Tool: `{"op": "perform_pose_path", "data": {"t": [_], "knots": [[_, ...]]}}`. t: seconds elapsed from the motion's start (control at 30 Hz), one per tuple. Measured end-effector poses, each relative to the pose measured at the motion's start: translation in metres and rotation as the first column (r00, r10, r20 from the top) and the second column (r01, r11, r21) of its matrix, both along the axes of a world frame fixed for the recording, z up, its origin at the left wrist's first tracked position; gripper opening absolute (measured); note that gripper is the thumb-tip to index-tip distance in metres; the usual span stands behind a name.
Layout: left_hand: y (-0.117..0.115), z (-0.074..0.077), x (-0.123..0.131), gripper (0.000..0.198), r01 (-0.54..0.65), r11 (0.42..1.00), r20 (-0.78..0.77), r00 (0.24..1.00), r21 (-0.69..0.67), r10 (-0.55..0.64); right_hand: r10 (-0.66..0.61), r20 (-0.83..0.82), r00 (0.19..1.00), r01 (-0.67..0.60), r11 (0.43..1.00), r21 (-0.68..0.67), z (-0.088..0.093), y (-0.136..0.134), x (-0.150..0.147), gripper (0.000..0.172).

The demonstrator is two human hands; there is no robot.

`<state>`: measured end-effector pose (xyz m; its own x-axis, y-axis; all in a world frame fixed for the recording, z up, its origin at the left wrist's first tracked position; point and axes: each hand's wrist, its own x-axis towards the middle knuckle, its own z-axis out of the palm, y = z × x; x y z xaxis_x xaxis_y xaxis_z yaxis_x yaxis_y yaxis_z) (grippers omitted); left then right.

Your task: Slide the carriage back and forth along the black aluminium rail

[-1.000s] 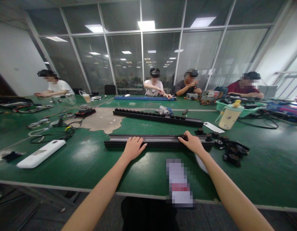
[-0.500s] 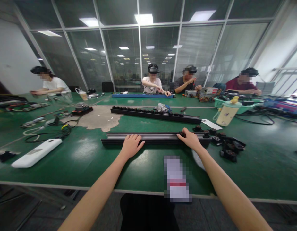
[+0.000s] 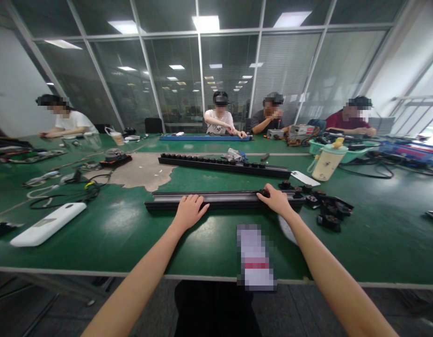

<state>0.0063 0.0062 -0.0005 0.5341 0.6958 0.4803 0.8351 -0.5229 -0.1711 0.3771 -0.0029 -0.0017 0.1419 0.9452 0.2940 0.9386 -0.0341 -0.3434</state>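
Observation:
A long black rail (image 3: 227,204) with a grey inner channel lies across the green table before me. My left hand (image 3: 191,211) rests over its left half, fingers wrapped on the channel and thumb along the near side. Near the rail's right end, my right hand (image 3: 275,200) pinches a small black part (image 3: 263,192) at the channel. Several loose black parts (image 3: 330,206) lie just right of the rail. Behind it, a second black rail (image 3: 223,166) carries a row of black round pieces.
A phone (image 3: 256,257) lies at the near table edge (image 3: 132,274). To the left are a white device (image 3: 48,224) and cables (image 3: 86,189). At the right stand a cup (image 3: 328,162) and a green basket (image 3: 358,156). Several people sit across the table.
The whole view has shifted slightly. Both hands keep their places on the rail, and no object has visibly moved on the table.

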Motion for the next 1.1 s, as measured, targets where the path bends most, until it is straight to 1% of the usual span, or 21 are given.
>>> {"op": "perform_pose_path", "data": {"t": [0.27,0.5,0.63,0.77,1.1], "knots": [[-0.0009,0.0011,0.0006,0.038,-0.003,1.000,-0.007,1.000,-0.006,0.003,-0.006,0.030,1.000,0.006,1.000,-0.019,0.0012,-0.0009,-0.0006,0.031],[-0.0011,0.0018,0.0015,0.039,-0.009,1.000,0.001,1.000,-0.009,0.009,-0.029,0.058,0.998,0.032,0.999,-0.037,0.0020,-0.0006,-0.0014,0.029],[-0.0012,0.0023,0.0016,0.039,-0.005,1.000,0.011,1.000,-0.020,0.005,-0.039,0.045,0.998,0.041,0.998,-0.039,0.0010,-0.0006,-0.0005,0.030],[-0.0009,0.0023,0.0014,0.039,-0.003,1.000,0.009,1.000,-0.026,0.003,-0.010,0.017,1.000,0.011,1.000,-0.027,0.0007,-0.0012,0.0004,0.031],[-0.0004,0.0011,0.0013,0.038,-0.001,1.000,0.008,1.000,-0.015,0.001,0.040,0.026,0.999,-0.039,0.999,-0.031,0.0016,-0.0025,0.0044,0.031]]}}
